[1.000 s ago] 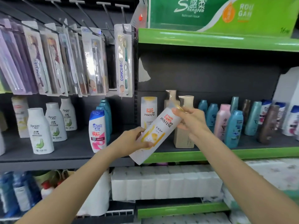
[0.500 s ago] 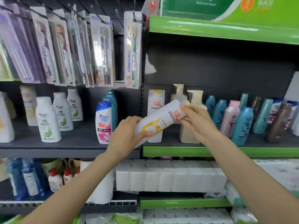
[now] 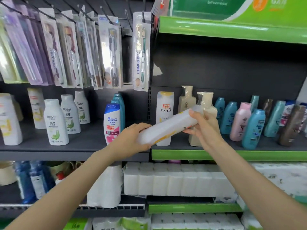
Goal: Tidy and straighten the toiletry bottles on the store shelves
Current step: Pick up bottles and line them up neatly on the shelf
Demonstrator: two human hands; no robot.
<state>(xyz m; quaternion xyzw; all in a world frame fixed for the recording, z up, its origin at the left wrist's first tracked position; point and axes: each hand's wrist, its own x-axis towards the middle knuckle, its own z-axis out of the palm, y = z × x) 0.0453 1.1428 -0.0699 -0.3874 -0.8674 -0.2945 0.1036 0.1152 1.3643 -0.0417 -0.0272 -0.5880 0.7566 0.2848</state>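
Store shelving fills what I see from my head camera: a dark grey metal shelf [image 3: 74,146] on the left side and a green-edged shelf [image 3: 249,155] on the right, both backed by dark panels.

Between my hands, in front of the joint of the two shelves, I hold a white plastic Pantene bottle with a yellow swirl [image 3: 167,128]. It lies tilted, its upper end toward the right and its lower end toward the left, off the shelf altogether. My left hand [image 3: 131,141] is curled round the lower end, fingers over the top and thumb underneath. My right hand [image 3: 204,125] grips the upper end, thumb on top and fingers wrapped below, covering part of the label.

Behind the held bottle a second white Pantene bottle with a yellow cap [image 3: 165,107] stands upright on the green-edged shelf. Just right of it stand two beige square-shouldered bottles [image 3: 186,100], the nearer one partly hidden by my right hand. Further right stands a group of teal bottles [image 3: 253,130], a pink bottle [image 3: 240,122] and a brown bottle [image 3: 290,127], several of them leaning.

On the grey shelf a blue-capped white Head & Shoulders bottle [image 3: 111,122] stands upright just beside my left hand, with teal bottles behind it. Well to the left stand white Racien bottles with green leaf labels [image 3: 56,123].

Above these hang toothbrushes in clear blister packs [image 3: 141,52] on hooks. Below the shelves sit white packs of tissue rolls [image 3: 174,178].
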